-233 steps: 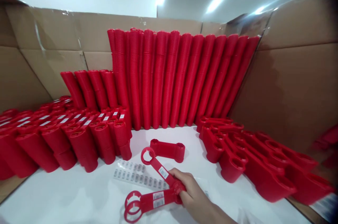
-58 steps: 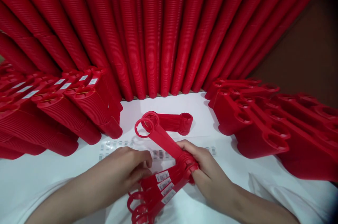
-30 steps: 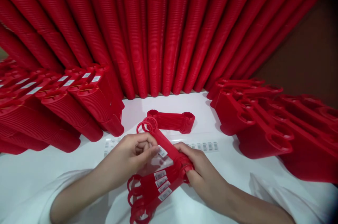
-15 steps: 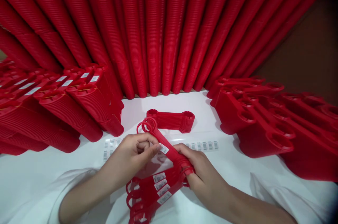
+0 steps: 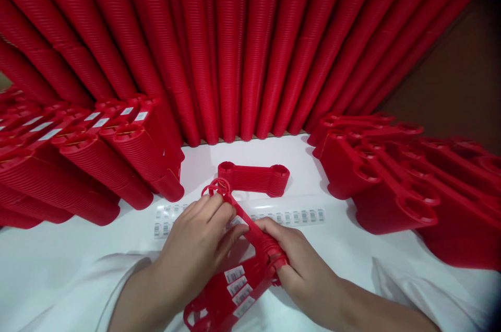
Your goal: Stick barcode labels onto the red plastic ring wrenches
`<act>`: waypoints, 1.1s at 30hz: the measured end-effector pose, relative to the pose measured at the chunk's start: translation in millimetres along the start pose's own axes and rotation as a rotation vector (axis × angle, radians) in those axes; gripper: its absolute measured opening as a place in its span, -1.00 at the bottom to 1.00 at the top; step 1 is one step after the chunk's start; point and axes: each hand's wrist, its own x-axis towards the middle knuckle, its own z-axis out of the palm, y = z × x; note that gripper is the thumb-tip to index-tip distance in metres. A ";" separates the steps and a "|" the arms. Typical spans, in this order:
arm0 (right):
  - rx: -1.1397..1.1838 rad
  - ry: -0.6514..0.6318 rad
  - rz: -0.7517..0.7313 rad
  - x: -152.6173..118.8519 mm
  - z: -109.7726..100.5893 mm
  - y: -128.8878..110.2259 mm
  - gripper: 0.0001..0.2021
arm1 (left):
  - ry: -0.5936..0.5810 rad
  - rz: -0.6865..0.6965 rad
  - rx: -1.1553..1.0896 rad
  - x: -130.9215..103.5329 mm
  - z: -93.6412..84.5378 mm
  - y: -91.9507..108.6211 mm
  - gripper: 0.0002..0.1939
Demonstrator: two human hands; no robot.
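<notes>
My right hand (image 5: 299, 261) is closed round the ring ends of several flat red plastic pieces (image 5: 256, 269), fanned out toward the lower left with white barcode labels on them. My left hand (image 5: 199, 238) has its fingers bent over the upper red piece (image 5: 245, 212), which slants up to the left and partly hides its label. A sheet of barcode labels (image 5: 305, 216) lies on the white table under the hands. Just beyond them a short red stack (image 5: 252, 179) lies crosswise.
Tall columns of nested red pieces (image 5: 229, 60) rise along the back. Labelled red stacks (image 5: 139, 154) stand at the left, and further red stacks (image 5: 391, 206) at the right. The white table (image 5: 332, 248) shows between them.
My left hand has moved down over the upper red piece, its fingers now covering more of it and its label. The fanned pieces have shifted slightly down to the left.
</notes>
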 end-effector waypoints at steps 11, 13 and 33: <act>0.050 0.008 0.021 0.5 -0.9 4.4 -0.65 | 0.162 0.075 0.226 12.0 -13.7 -23.5 -0.80; 0.053 0.013 0.048 0.4 -1.1 4.9 -0.65 | 0.125 0.053 0.086 11.8 -17.8 -23.8 -0.83; -0.022 0.007 0.126 8.2 -7.4 9.1 -0.66 | -0.390 -0.132 0.154 -0.2 -15.1 -80.0 -0.72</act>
